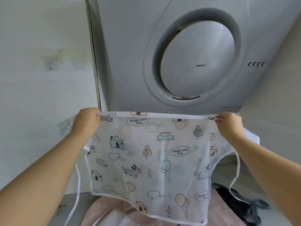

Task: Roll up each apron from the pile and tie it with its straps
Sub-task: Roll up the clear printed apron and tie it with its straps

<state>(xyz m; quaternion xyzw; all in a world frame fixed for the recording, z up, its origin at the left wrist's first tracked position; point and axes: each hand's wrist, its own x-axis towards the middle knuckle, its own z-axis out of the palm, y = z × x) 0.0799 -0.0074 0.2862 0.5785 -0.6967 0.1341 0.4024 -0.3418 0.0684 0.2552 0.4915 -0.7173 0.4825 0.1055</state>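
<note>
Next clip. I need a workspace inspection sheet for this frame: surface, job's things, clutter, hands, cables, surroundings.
Surface: pale counter, mostly hidden by cloth.
Job's things: printed apron held up and spread by its top edge, not yet rolled; left strap and right strap hang loose; pink cloth and dark cloth lie below it.
Clutter: nothing seen.
Hands: left hand pinches the top left corner; right hand pinches the top right corner.
Cables: nothing seen.
Surroundings: grey range hood behind; pale wall with a hook.
</note>
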